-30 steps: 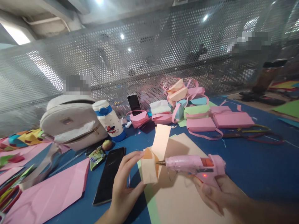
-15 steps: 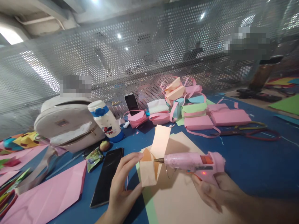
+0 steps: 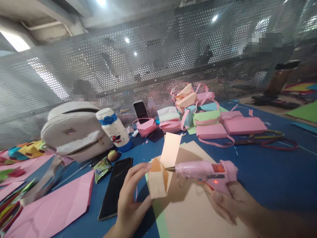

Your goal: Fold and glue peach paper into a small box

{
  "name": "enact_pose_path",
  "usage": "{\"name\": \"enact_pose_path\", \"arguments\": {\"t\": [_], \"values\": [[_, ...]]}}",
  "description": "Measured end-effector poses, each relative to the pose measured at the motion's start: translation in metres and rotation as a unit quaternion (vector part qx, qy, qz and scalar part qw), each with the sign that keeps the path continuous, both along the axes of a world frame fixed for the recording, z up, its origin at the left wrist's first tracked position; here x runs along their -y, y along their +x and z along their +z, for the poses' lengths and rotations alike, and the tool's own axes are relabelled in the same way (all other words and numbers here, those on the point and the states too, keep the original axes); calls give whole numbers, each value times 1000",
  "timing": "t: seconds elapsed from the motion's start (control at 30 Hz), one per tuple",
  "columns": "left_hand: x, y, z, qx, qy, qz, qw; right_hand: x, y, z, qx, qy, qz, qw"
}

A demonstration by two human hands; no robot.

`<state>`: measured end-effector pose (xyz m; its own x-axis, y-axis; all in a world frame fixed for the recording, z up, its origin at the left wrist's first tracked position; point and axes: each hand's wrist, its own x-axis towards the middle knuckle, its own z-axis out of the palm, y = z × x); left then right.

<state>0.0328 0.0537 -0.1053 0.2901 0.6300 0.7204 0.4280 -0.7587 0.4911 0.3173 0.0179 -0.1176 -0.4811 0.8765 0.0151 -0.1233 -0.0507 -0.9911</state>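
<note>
A small folded peach paper bag (image 3: 158,185) is pinched at its left side between the fingers and thumb of my left hand (image 3: 132,195). Its long flap (image 3: 170,148) stands up at the back, and orange shading shows inside its open top. My right hand (image 3: 225,201) is wrapped round the handle of a pink hot glue gun (image 3: 205,172) with a glowing red light. The brass nozzle (image 3: 170,169) points left at the bag's upper right edge; whether it touches the paper I cannot tell. Beneath lie peach sheets (image 3: 193,211) over a green sheet (image 3: 160,219).
Behind are finished pink paper bags (image 3: 211,131), a green one (image 3: 206,117) and scissors (image 3: 269,140). On the left are a black phone (image 3: 116,188), a snack packet (image 3: 102,169), a bottle (image 3: 115,130), a white backpack (image 3: 76,132) and a pink sheet (image 3: 54,201).
The view has shifted slightly, so the background sits a little further right. The glue gun's nozzle is a touch higher against the bag. Both hands keep their holds.
</note>
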Motion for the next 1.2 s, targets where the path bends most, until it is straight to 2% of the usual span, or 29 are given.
{"name": "enact_pose_path", "arguments": {"t": [0.17,0.47,0.8,1.0,1.2], "values": [[0,4,3,23,-7,25,999,-1,-2,-9,-12,4,14,1000],[-2,4,4,48,-62,75,994,0,-6,-14,-19,-12,30,999],[-2,3,6,48,-48,67,995,-1,-7,6,13,20,4,1000],[2,8,8,60,-22,52,997,3,-10,3,18,58,-35,998],[5,9,9,84,-9,65,994,12,-12,6,47,80,-74,993]]}}
